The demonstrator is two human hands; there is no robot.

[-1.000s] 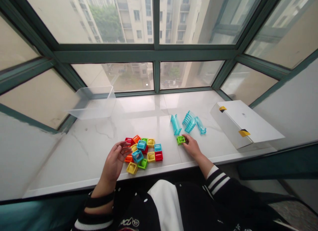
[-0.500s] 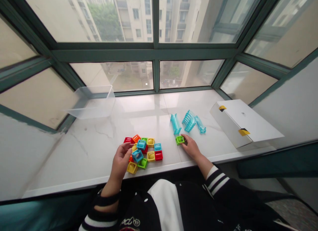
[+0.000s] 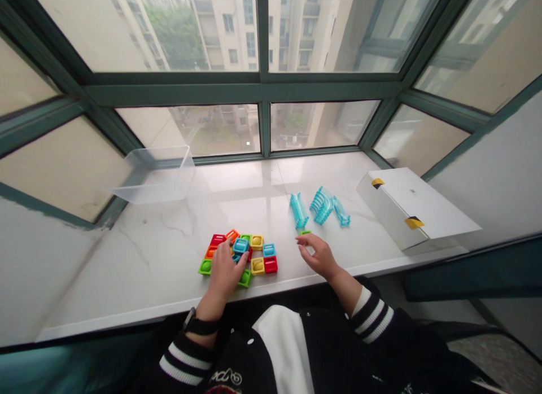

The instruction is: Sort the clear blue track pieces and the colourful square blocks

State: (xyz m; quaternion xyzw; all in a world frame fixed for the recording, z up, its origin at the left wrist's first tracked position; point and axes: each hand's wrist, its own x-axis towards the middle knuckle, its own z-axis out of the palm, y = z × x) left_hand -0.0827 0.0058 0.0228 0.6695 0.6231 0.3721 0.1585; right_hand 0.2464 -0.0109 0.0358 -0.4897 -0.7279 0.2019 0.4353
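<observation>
My left hand [image 3: 226, 268] reaches down over a cluster of small coloured plastic blocks. Its thumb and fingers are bent around a blue block [image 3: 236, 258], which is mostly covered by the hand. Just beyond lies another blue block [image 3: 241, 245]. Red, orange, yellow and green ones surround them, such as a green block [image 3: 205, 266] at the left and a red block [image 3: 270, 265] at the right. My right hand [image 3: 318, 255] is held with fingers apart and nothing in them. Behind its fingertips a green block [image 3: 305, 232] shows only its top edge.
Clear turquoise ribbed pieces, one straight [image 3: 298, 210] and one curved [image 3: 322, 205], lie beyond my right hand, with a smaller piece [image 3: 341, 211] beside them. A transparent bin [image 3: 156, 192] stands back left. A white box [image 3: 423, 205] sits at the right, near the windows.
My left hand has moved right and forward over the cluster, uncovering orange and green blocks at its left. My right hand has let go of the green block and drawn back slightly.
</observation>
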